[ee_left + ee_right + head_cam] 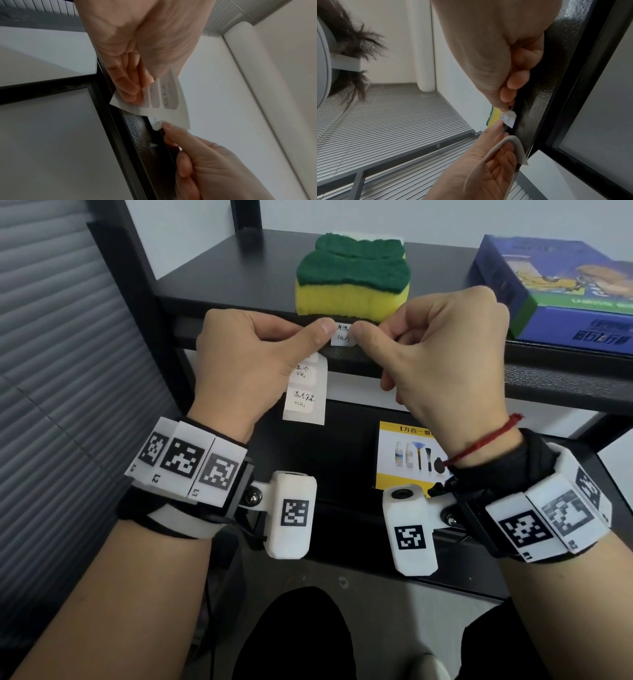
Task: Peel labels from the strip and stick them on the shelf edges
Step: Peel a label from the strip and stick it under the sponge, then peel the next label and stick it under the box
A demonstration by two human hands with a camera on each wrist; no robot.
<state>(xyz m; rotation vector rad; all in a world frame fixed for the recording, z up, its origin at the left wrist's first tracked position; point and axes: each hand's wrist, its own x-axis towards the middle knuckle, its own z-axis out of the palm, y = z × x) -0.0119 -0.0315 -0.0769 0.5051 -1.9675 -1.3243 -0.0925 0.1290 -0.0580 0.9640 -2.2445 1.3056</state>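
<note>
Both thumbs press label [342, 334] on shelf edge [428, 361]; L hand [246, 361] grip curled round strip [305, 392], R hand [442, 350] curled, holding nothing else; uneven thumb pressure prob. sets it crooked w/ creases.
</note>
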